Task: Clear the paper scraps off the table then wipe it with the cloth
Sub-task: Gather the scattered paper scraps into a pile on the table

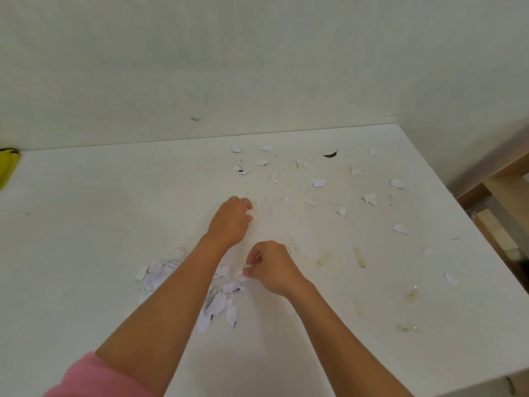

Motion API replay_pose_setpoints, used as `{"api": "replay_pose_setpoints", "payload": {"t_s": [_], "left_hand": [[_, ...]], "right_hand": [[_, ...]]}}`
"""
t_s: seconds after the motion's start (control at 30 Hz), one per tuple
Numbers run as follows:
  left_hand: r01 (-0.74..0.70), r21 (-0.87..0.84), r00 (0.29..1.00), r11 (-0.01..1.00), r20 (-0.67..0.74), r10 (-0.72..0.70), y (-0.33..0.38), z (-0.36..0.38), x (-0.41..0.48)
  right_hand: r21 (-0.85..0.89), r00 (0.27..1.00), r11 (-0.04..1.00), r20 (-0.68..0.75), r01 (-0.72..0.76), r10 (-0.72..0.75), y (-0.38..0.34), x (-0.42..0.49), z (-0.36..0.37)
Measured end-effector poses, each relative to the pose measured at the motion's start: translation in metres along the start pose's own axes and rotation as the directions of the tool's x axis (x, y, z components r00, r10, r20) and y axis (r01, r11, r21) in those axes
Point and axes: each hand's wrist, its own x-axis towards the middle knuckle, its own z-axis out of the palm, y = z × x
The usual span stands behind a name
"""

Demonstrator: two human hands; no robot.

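Toward the table's [86, 224] far right corner, loose paper scraps [318, 182] lie scattered, with a pile [220, 299] mid-table. The right hand [272, 267] pinches a torn scrap [247, 266] above the pile. The left hand [232, 219] curls round a small scrap [251, 218] just beyond. A yellow cloth [7, 164] lies at the left edge.

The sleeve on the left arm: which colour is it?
The sleeve is pink; the head view shows it at the lower left.

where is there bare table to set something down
Bare: the left half of the table, between the yellow cloth and the scrap pile, and the near edge right of the right forearm. Crowded: the far right, with loose scraps and tape bits.
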Motion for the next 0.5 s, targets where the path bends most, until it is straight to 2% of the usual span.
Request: {"api": "replay_pose_setpoints", "payload": {"t_s": [0.07, 0.2, 0.27, 0.4, 0.5], "left_hand": [[-0.013, 0.057, 1.0, 0.998, 0.022, 0.011, -0.004, 0.003, 0.005], [-0.027, 0.104, 0.999, 0.994, 0.043, 0.023, -0.011, 0.007, 0.005], [-0.033, 0.102, 0.999, 0.994, 0.029, 0.03, -0.011, 0.008, 0.005], [0.03, -0.022, 0.998, 0.999, 0.064, -0.029, -0.004, 0.0, 0.003], [0.076, -0.144, 0.99, 0.987, 0.128, -0.057, -0.003, -0.023, -0.012]], "right_hand": [[-0.012, 0.999, 1.0, 0.035, -0.009, 0.009, 0.005, -0.011, 0.004], [-0.156, 0.992, 0.982, -0.081, -0.104, 0.092, 0.027, -0.029, -0.011], [-0.236, 0.985, 0.958, -0.092, -0.164, 0.146, 0.039, -0.04, -0.024], [-0.348, 0.967, 0.906, -0.017, -0.242, 0.252, 0.05, -0.059, -0.032], [-0.369, 0.972, 0.902, -0.031, -0.226, 0.231, 0.057, -0.062, -0.026]]}}
